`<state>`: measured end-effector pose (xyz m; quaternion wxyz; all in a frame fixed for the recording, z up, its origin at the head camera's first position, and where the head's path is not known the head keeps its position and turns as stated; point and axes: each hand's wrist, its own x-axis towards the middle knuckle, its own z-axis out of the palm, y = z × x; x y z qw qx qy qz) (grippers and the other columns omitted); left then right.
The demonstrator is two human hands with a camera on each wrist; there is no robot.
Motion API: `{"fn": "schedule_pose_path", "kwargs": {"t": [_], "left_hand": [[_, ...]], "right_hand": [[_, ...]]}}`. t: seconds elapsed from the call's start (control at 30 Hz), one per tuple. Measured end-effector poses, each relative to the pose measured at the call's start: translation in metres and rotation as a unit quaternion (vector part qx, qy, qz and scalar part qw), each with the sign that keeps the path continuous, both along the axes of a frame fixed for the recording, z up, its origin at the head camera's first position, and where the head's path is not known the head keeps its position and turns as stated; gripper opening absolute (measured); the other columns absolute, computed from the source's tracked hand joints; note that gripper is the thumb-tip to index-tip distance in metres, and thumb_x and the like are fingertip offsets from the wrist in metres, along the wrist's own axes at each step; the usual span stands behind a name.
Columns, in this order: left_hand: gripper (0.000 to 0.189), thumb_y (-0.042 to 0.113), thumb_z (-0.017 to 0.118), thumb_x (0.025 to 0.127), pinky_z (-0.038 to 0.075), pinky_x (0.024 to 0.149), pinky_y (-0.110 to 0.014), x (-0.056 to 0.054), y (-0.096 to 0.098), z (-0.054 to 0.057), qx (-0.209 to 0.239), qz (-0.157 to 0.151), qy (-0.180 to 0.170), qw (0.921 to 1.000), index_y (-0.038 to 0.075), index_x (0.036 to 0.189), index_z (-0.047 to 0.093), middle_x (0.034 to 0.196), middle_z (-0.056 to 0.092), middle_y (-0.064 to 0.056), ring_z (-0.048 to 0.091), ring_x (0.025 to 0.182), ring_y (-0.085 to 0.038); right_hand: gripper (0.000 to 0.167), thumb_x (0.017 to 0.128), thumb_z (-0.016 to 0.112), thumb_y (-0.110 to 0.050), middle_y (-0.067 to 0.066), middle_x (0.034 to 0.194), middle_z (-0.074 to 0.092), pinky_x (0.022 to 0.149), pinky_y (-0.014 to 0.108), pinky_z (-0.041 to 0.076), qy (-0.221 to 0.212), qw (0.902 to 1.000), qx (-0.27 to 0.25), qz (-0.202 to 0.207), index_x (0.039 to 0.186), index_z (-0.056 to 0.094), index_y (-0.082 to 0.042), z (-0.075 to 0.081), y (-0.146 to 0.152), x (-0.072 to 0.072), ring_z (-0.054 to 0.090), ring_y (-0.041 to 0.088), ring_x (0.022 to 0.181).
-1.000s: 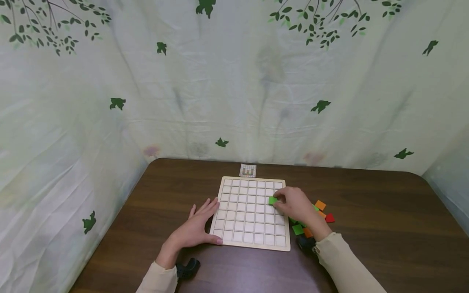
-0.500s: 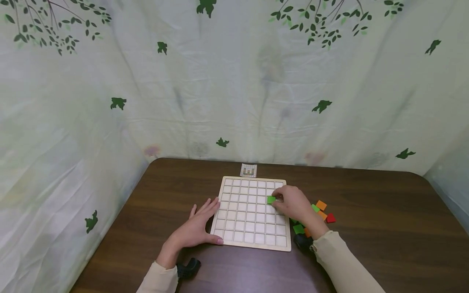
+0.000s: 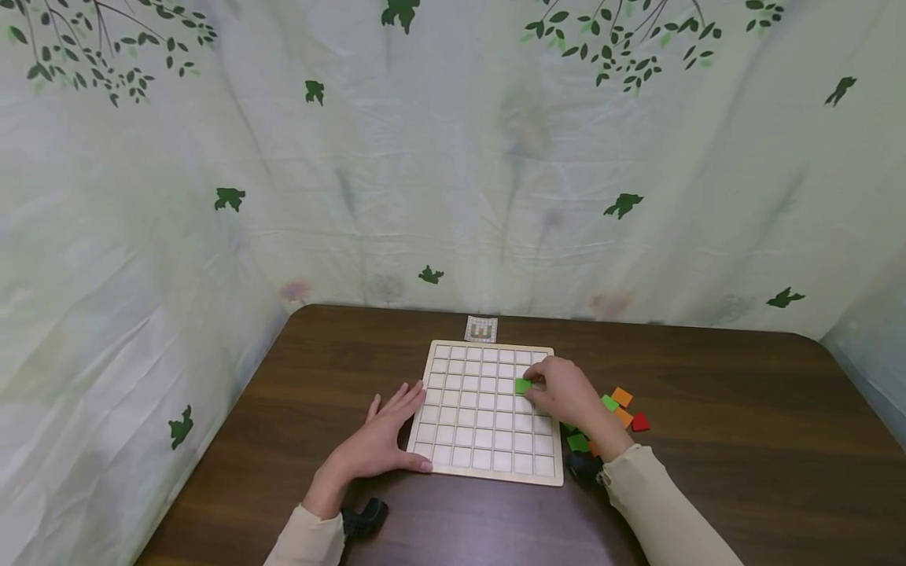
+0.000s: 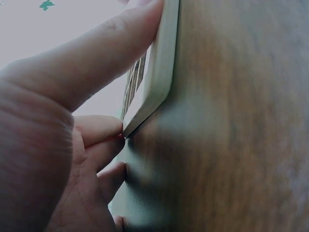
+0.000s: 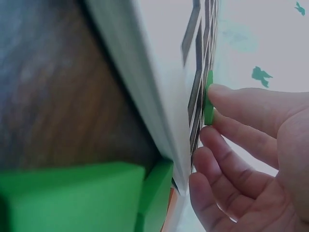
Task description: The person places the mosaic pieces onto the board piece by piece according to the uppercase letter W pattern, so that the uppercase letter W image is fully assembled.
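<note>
A pale wooden board [image 3: 465, 417] divided into a grid of white squares lies on the table. Over its right part, my right hand [image 3: 569, 393] pinches a green square tile [image 3: 522, 386] between thumb and fingers. The right wrist view shows this tile [image 5: 209, 99] at the grid surface, thumb tip on one side, with the other fingers loosely bent below. My left hand [image 3: 378, 442] is spread along the board's left side. Its thumb [image 4: 111, 46] rests on the near left corner, and its fingertips touch the left edge.
Loose green, orange and red tiles [image 3: 640, 422] lie right of the board, partly hidden by the right forearm. A small card [image 3: 481, 329] with a printed grid sits behind the board. A patterned white curtain [image 3: 460, 173] hangs beyond the brown table [image 3: 722, 409].
My right hand has shifted slightly left over the board with the green tile still pinched. The left hand keeps its place on the board's edge.
</note>
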<state>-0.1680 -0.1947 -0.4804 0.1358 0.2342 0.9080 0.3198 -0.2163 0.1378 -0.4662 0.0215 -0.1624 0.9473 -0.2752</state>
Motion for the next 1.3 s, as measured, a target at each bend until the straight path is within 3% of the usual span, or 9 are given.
{"fn": "schedule_pose_path", "kwargs": {"t": [0.37,0.6,0.93,1.3], "left_hand": [[0.112,0.045,0.087,0.076,-0.008,0.114,-0.067,-0.001,0.002,0.001,0.005,-0.003,-0.001,1.0000,0.001,0.158,0.025,0.166,0.019,-0.014,0.006,0.154,-0.035],[0.112,0.047,0.086,0.077,-0.010,0.114,-0.066,-0.003,0.000,-0.001,0.009,-0.004,-0.004,0.9999,0.002,0.159,0.024,0.166,0.018,-0.013,0.004,0.154,-0.035],[0.113,0.046,0.087,0.076,-0.009,0.115,-0.064,-0.001,-0.001,-0.001,-0.001,0.002,-0.003,1.0000,0.003,0.159,0.024,0.167,0.017,-0.011,0.005,0.154,-0.033],[0.113,0.047,0.086,0.077,-0.010,0.115,-0.065,-0.003,0.001,-0.002,0.003,0.000,-0.004,1.0000,0.001,0.159,0.023,0.167,0.016,-0.012,0.005,0.154,-0.035]], "right_hand": [[0.025,0.089,0.076,-0.013,0.005,0.102,0.067,0.083,0.042,0.054,-0.009,0.9994,-0.031,0.010,0.113,0.075,-0.004,-0.003,0.007,0.000,0.062,0.021,0.092],[0.031,0.090,0.075,-0.012,0.007,0.106,0.067,0.079,0.040,0.052,0.008,0.9978,-0.066,0.007,0.119,0.073,-0.003,0.000,0.022,0.011,0.059,0.020,0.089],[0.032,0.091,0.075,-0.014,0.012,0.115,0.067,0.084,0.047,0.054,0.024,0.9975,-0.063,-0.019,0.121,0.071,-0.003,0.004,0.050,0.029,0.063,0.028,0.100],[0.034,0.090,0.075,-0.012,0.017,0.119,0.065,0.086,0.052,0.053,0.038,0.9971,-0.045,-0.049,0.123,0.070,-0.002,0.002,0.082,0.034,0.062,0.033,0.103]]}}
